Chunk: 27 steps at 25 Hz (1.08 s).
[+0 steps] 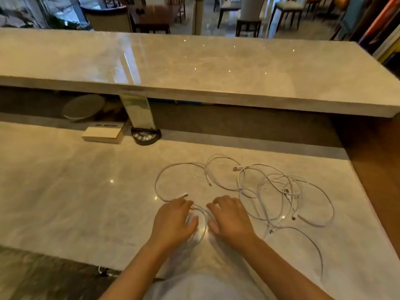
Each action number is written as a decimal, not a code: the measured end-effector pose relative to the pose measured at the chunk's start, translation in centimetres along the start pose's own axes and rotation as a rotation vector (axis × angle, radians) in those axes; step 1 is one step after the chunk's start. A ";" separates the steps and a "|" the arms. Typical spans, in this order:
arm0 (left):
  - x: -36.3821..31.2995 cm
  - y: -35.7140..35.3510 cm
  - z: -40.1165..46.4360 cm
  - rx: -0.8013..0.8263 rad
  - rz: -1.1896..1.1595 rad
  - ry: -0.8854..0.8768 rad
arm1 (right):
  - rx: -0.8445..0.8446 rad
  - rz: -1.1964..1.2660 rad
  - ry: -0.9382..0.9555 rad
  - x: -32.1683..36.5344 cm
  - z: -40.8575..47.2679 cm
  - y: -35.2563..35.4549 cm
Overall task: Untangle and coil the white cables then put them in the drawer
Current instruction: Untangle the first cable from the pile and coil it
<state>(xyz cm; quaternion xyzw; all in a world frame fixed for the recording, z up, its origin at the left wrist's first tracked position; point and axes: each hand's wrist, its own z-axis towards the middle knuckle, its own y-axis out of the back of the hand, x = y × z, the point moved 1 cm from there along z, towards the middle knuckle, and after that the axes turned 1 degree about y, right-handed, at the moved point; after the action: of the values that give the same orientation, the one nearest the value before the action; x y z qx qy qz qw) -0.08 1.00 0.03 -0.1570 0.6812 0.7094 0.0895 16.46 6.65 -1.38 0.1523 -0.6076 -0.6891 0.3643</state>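
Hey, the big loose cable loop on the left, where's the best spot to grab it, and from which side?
Probably its free plug end, which lies apart from the tangle, just beyond the left hand. Pinch the cord right behind the plug, coming from above on the near side. From there the loop should draw away without dragging the knotted cables.

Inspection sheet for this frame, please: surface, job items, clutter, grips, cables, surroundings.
Surface: pale marble counter, glossy.
Job's things: white cables tangled right of centre; no drawer in view.
Clutter: flat white box and round black fitting at the back edge.
Grips: left hand and right hand palms down on a cable loop; hold unclear.
Cables: one loose loop lies left of the tangle.
Surroundings: raised marble shelf; chairs beyond.
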 end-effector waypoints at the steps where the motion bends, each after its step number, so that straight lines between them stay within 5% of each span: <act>1: 0.6 -0.7 -1.5 0.028 0.001 -0.048 | 0.023 0.049 0.067 0.6 -0.7 -0.8; 5: 2.9 -3.4 -6.0 0.191 -0.004 -0.197 | 0.247 0.167 0.260 1.8 -4.0 -4.0; 7: 3.9 -3.9 -5.7 0.172 -0.007 -0.268 | 0.198 0.171 0.216 1.2 -3.8 -3.7; 12: 3.5 -2.9 -4.3 0.211 0.003 -0.127 | 0.129 0.022 0.343 1.2 -3.9 -3.4; 14: 3.5 -2.0 -3.6 0.138 0.060 -0.278 | 0.069 0.032 0.345 0.8 -3.2 -2.9; 16: 3.9 -0.9 -2.7 0.048 0.100 -0.423 | -0.024 0.129 0.281 0.2 -2.1 -1.5; 19: 3.6 1.7 -0.3 0.008 -0.015 -0.396 | -0.154 0.319 0.106 -0.7 0.2 2.1; 23: 2.4 4.3 2.4 0.060 -0.594 0.043 | -0.404 0.538 -0.215 -3.6 2.6 6.9; 27: 0.5 7.5 5.2 0.091 -1.321 0.351 | -0.139 0.770 -0.478 -6.8 2.9 8.6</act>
<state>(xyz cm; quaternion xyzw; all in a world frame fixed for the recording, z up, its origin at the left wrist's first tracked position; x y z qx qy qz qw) -3.67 5.73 7.00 -0.6484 0.4760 0.4409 0.3983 21.95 13.49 5.82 -0.2728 -0.6393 -0.5584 0.4529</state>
